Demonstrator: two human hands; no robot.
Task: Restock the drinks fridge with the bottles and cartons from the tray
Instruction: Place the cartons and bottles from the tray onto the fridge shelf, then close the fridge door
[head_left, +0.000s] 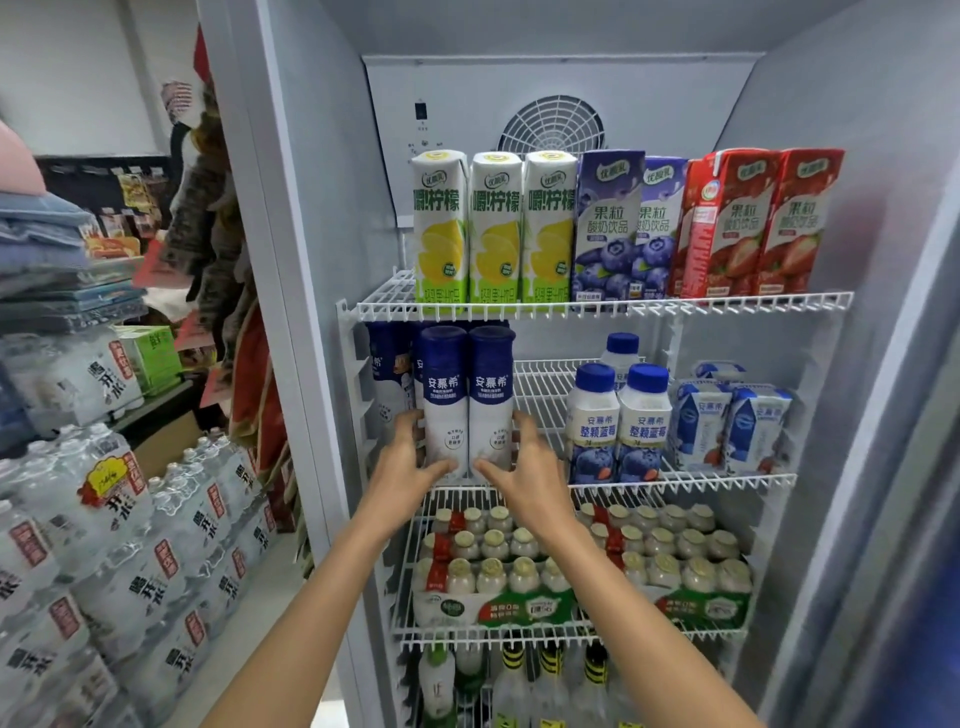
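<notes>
Two tall white bottles with dark blue tops stand side by side at the front left of the fridge's second wire shelf (717, 480). My left hand (408, 467) grips the left bottle (442, 400) low on its side. My right hand (524, 470) grips the right bottle (491, 400) the same way. More of the same bottles stand behind them. The tray is out of view.
The top shelf holds lemon cartons (493, 228), blueberry cartons (608, 228) and strawberry cartons (753, 223). Small blue-capped bottles (618, 421) and small cartons (732, 421) stand right of my hands. Packs of little bottles (571, 561) fill the shelf below. Water bottle packs (104, 545) are stacked at left.
</notes>
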